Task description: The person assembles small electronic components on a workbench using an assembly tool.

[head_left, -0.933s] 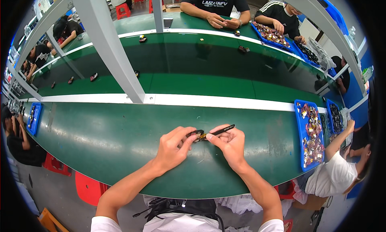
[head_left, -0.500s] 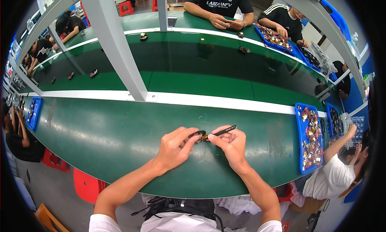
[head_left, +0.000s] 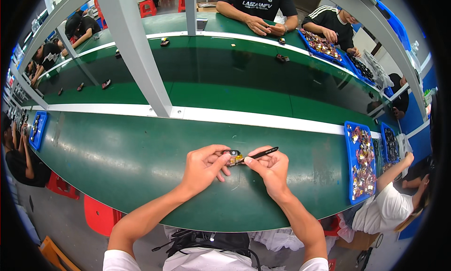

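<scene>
Working | left grip [head_left: 201, 169]: pinching small device [head_left: 233, 155] | right grip [head_left: 272, 171]: closed round black tool [head_left: 267, 152]

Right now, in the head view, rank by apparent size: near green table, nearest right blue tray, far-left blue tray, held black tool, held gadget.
1. Near green table
2. Nearest right blue tray
3. Far-left blue tray, though it sits farther off
4. Black tool and gadget: unsure; tool longer, gadget broader

grey flr [head_left: 61, 219]; red stool [head_left: 99, 215] L; blue wall [head_left: 415, 112] R; grn bench [head_left: 117, 153]; lt-grey post [head_left: 134, 50]
</scene>
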Tool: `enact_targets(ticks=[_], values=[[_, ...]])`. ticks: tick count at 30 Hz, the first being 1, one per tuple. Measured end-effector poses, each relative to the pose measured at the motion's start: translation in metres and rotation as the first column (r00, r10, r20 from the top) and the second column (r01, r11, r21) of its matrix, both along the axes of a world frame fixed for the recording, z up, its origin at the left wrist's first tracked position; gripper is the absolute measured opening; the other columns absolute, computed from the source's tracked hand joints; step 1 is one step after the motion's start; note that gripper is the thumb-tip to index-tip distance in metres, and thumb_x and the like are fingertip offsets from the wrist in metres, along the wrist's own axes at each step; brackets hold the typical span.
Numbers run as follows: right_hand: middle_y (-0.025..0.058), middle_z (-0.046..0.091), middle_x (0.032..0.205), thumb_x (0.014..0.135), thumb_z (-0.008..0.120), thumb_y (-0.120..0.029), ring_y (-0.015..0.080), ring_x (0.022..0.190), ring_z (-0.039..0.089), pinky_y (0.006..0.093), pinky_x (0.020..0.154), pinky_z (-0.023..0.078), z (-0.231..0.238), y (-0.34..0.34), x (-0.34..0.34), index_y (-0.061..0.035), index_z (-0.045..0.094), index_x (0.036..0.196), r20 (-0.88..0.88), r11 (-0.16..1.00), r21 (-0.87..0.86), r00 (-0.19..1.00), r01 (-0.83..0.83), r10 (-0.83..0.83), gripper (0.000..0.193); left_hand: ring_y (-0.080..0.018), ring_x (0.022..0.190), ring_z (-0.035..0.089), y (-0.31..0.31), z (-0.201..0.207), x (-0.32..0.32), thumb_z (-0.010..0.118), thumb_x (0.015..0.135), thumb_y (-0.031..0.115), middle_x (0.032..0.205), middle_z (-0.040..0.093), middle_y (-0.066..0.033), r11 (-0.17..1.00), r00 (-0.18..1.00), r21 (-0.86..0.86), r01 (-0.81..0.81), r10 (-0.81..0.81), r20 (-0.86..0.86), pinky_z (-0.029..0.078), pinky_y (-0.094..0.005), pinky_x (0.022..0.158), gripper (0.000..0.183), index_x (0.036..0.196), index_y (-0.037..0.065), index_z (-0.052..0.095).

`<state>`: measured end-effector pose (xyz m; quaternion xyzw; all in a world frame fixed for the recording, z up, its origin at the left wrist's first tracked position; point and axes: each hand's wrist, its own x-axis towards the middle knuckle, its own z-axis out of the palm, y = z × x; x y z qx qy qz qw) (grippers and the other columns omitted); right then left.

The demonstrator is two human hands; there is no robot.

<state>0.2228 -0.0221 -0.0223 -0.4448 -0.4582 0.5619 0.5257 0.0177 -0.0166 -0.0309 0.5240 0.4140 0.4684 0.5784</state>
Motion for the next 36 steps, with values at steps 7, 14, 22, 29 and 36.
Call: enact_targets(ticks=[7, 14, 22, 29, 36], values=[[0.0070, 0.068, 0.086, 0.086, 0.073, 0.009, 0.0044, 0.072, 0.061, 0.0172, 0.059, 0.046, 0.000, -0.003, -0.002, 0.0058, 0.066, 0.098, -0.008, 0.998, 0.056, 1.000, 0.017, -0.017, 0.015, -0.0240, 0.076, 0.074, 0.004, -0.001, -0.003, 0.060, 0.101, 0.011, 0.100, 0.070, -0.0196, 0.991, 0.991, -0.098, 0.086, -0.075, 0.111, 0.061, -0.0288, 0.054, 0.030, 0.121, -0.011, 0.061], [-0.0013, 0.063, 0.072, 0.085, 0.075, 0.006, -0.0018, 0.054, 0.043, 0.0177, 0.048, 0.029, 0.001, -0.008, -0.004, 0.0043, 0.068, 0.096, 0.122, 0.971, 0.235, 0.990, 0.043, -0.073, 0.013, -0.0262, 0.075, 0.074, 0.008, -0.002, -0.006, 0.059, 0.102, 0.014, 0.101, 0.070, -0.0206, 0.989, 0.980, -0.103, 0.105, -0.086, 0.179, 0.062, -0.0296, 0.053, 0.031, 0.122, -0.011, 0.061], [-0.0035, 0.061, 0.065, 0.080, 0.083, -0.001, -0.0017, 0.045, 0.034, 0.0209, 0.043, 0.021, -0.003, -0.012, -0.009, -0.0015, 0.077, 0.089, 0.341, 0.887, 0.456, 0.906, 0.075, -0.252, 0.011, -0.0254, 0.072, 0.074, 0.008, -0.001, -0.007, 0.059, 0.102, 0.014, 0.101, 0.070, -0.0204, 0.982, 0.970, -0.113, 0.151, -0.125, 0.211, 0.061, -0.0299, 0.052, 0.031, 0.122, -0.011, 0.061], [-0.0036, 0.061, 0.058, 0.079, 0.084, -0.003, -0.0002, 0.043, 0.035, 0.0216, 0.042, 0.023, -0.002, -0.013, -0.009, -0.0034, 0.077, 0.089, 0.352, 0.869, 0.490, 0.895, 0.074, -0.275, 0.012, -0.0243, 0.072, 0.074, 0.004, -0.001, -0.006, 0.060, 0.102, 0.012, 0.099, 0.071, -0.0197, 0.988, 0.977, -0.094, 0.122, -0.103, 0.188, 0.060, -0.0290, 0.051, 0.030, 0.122, -0.011, 0.061], [-0.0039, 0.058, 0.056, 0.078, 0.084, -0.003, -0.0001, 0.042, 0.035, 0.0216, 0.042, 0.023, 0.002, -0.010, -0.011, -0.0043, 0.077, 0.089, 0.391, 0.853, 0.520, 0.875, 0.044, -0.284, 0.013, -0.0216, 0.068, 0.072, 0.004, 0.000, -0.006, 0.060, 0.101, 0.009, 0.095, 0.071, -0.0180, 0.996, 0.985, -0.055, 0.077, -0.067, 0.161, 0.057, -0.0266, 0.049, 0.027, 0.121, -0.010, 0.062]])
